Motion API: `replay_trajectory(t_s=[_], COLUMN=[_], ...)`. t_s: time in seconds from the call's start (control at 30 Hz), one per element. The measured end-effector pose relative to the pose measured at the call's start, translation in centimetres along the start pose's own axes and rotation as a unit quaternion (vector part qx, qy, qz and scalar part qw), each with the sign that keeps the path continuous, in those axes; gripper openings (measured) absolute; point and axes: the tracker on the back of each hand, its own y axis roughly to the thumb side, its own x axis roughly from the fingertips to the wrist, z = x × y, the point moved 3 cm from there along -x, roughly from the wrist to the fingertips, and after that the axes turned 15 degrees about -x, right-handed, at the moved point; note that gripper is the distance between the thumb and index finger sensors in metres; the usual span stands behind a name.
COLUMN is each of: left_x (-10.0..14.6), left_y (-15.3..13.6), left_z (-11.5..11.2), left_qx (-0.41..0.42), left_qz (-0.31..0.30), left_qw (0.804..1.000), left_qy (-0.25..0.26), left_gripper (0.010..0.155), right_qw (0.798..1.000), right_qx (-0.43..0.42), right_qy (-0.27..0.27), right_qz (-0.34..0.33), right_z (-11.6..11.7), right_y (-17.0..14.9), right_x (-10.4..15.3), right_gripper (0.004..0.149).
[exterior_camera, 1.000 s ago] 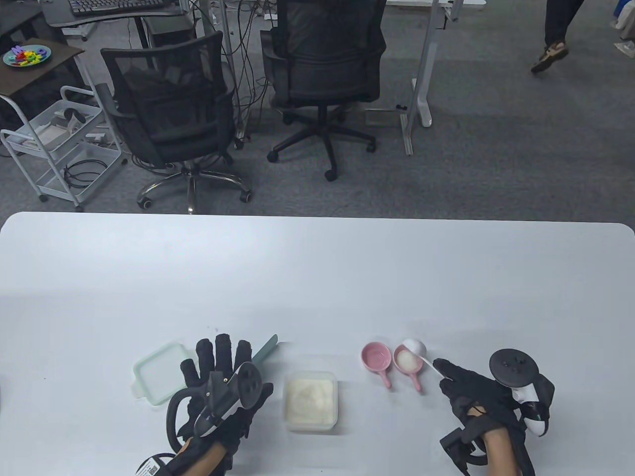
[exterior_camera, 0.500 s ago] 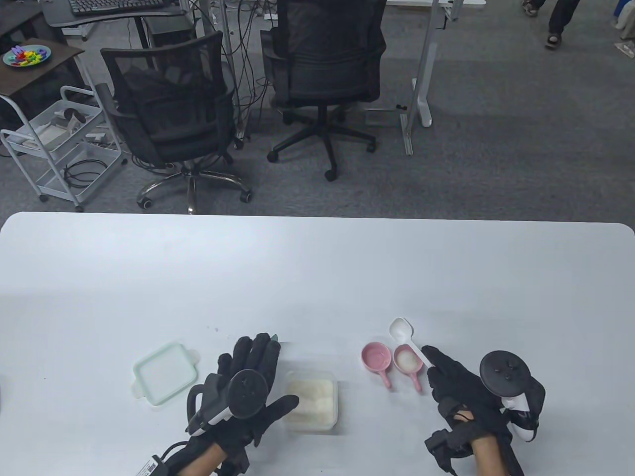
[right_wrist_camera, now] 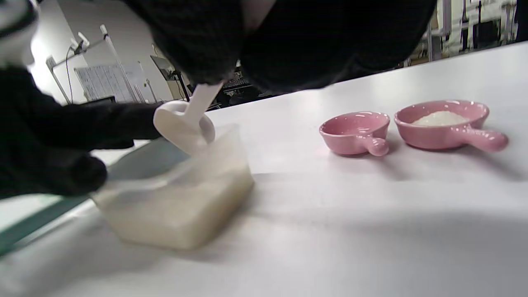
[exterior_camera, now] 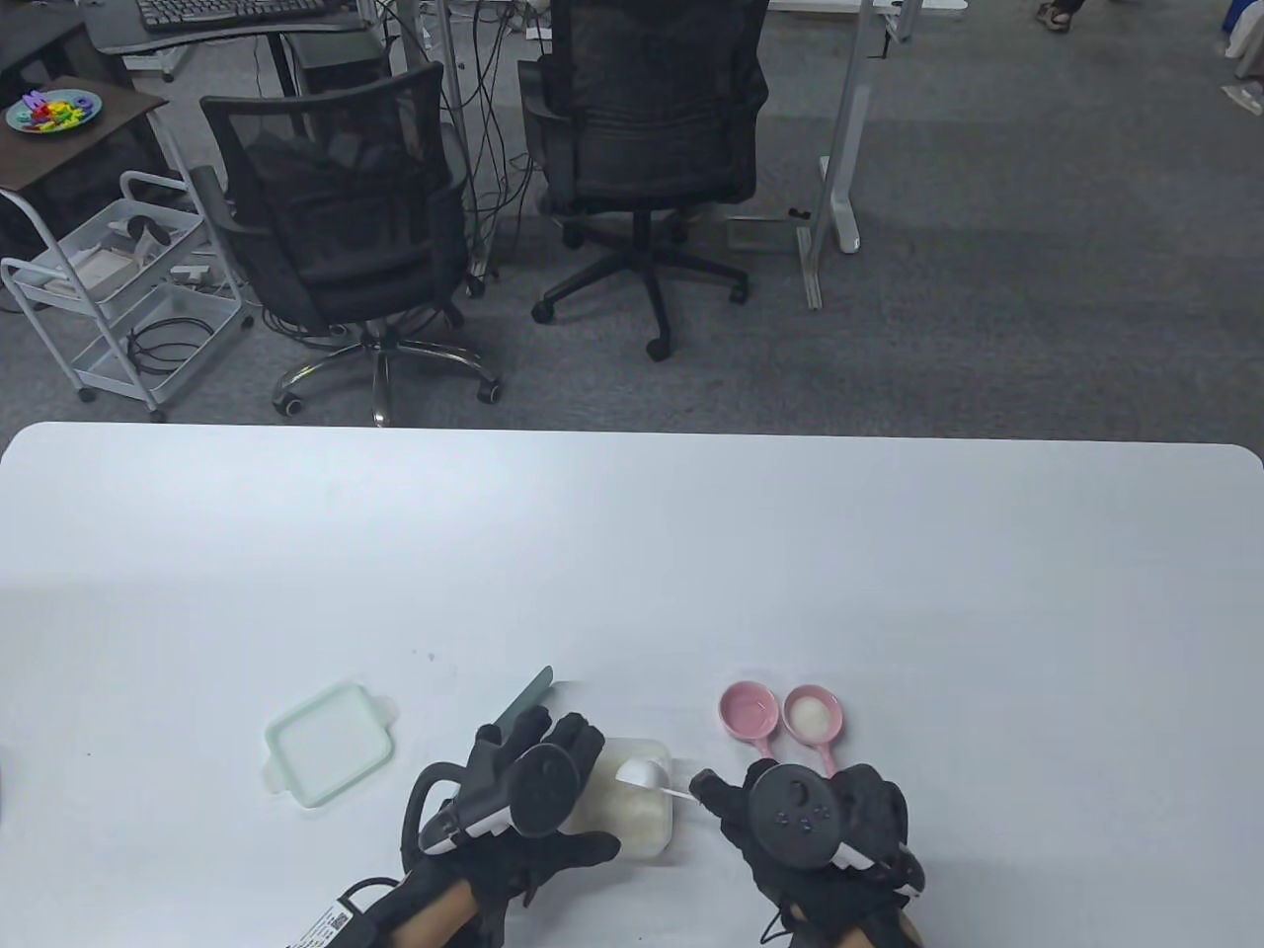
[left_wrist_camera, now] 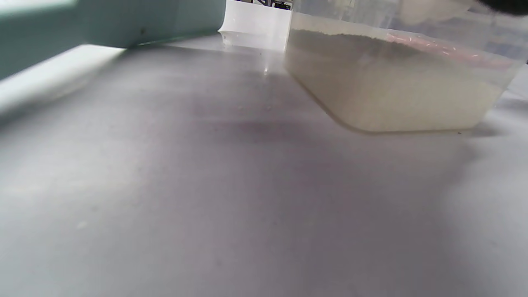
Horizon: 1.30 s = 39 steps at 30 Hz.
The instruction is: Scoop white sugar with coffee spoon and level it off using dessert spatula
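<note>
A clear container of white sugar (exterior_camera: 637, 815) stands at the table's front, also shown in the right wrist view (right_wrist_camera: 181, 198) and the left wrist view (left_wrist_camera: 396, 82). My left hand (exterior_camera: 583, 790) holds its left side, fingers at the far edge, thumb at the near edge. My right hand (exterior_camera: 706, 790) pinches the handle of the white coffee spoon (exterior_camera: 644, 773). The spoon's bowl (right_wrist_camera: 183, 126) hangs tilted just above the sugar. The teal dessert spatula (exterior_camera: 528, 696) lies on the table behind my left hand, untouched.
Two pink handled dishes stand right of the container: the left one (exterior_camera: 748, 711) is empty and the right one (exterior_camera: 812, 713) holds sugar. A pale green lid (exterior_camera: 329, 743) lies at the left. Office chairs stand beyond the table's far edge.
My right hand carried the spoon left from the pink dishes to above the sugar container. My left hand moved right from beside the lid and took hold of the container.
</note>
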Motion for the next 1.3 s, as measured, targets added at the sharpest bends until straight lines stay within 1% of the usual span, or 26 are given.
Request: replay_trajectory(t_s=[0.13,0.23,0.3,0.37,0.4,0.43,0.47,0.57,0.73,0.8,0.9,1.13,1.2,1.23,1.3], left_x=[0.0,-0.1,-0.1,-0.1,-0.1,-0.1,-0.1,-0.1,-0.2,-0.2,-0.2,-0.2,0.1,0.4,1.3], left_y=[0.1,0.1,0.1,0.1,0.1,0.1,0.1,0.1,0.1,0.1,0.1,0.1,-0.3,-0.9,-2.3], left_z=[0.0,0.0,-0.1,-0.1,-0.1,-0.1,-0.1,-0.2,-0.2,-0.2,-0.2,-0.3,0.2,0.9,2.4], left_qx=[-0.005,-0.008,-0.008,-0.008,-0.008,-0.008,-0.007,-0.005,-0.002,-0.001,0.001,0.005,0.003,0.024,0.078], left_qz=[0.001,0.002,0.002,0.002,0.002,0.001,0.001,0.0,-0.001,-0.001,-0.002,-0.003,-0.009,-0.009,0.013], left_qw=[1.0,1.0,1.0,1.0,1.0,1.0,1.0,1.0,1.0,1.0,1.0,1.0,1.0,1.0,0.996], left_qy=[-0.004,-0.008,-0.009,-0.009,-0.01,-0.01,-0.01,-0.01,-0.009,-0.007,-0.007,-0.007,-0.013,-0.005,0.043], left_gripper=[0.099,0.099,0.099,0.099,0.099,0.099,0.099,0.099,0.099,0.099,0.099,0.099,0.102,0.102,0.1], right_qw=[0.997,0.997,0.998,0.999,0.999,0.997,0.994,0.978,0.945,0.933,0.923,0.924,0.923,0.922,0.921], right_qx=[0.079,0.078,0.062,0.019,-0.012,-0.062,-0.088,-0.189,-0.306,-0.34,-0.363,-0.363,-0.365,-0.367,-0.371], right_qy=[-0.013,0.001,0.013,0.03,0.039,0.054,0.06,0.076,0.09,0.092,0.094,0.096,0.095,0.095,0.093], right_qz=[0.0,-0.015,-0.019,-0.017,-0.015,-0.004,0.002,0.033,0.067,0.076,0.081,0.08,0.079,0.078,0.076], right_z=[1.5,2.3,2.6,2.8,2.8,2.8,2.8,2.2,1.0,0.8,0.6,0.7,0.7,0.6,0.5], right_y=[1.1,1.9,2.1,1.7,1.4,0.8,0.4,-1.7,-4.7,-5.6,-6.3,-6.3,-6.3,-6.3,-6.3], right_x=[-0.3,-0.4,-0.4,-0.6,-0.7,-0.9,-1.0,-1.3,-1.2,-1.2,-1.3,-1.3,-1.3,-1.2,-1.2], right_gripper=[0.045,0.045,0.045,0.046,0.046,0.046,0.047,0.048,0.047,0.048,0.048,0.048,0.048,0.048,0.048])
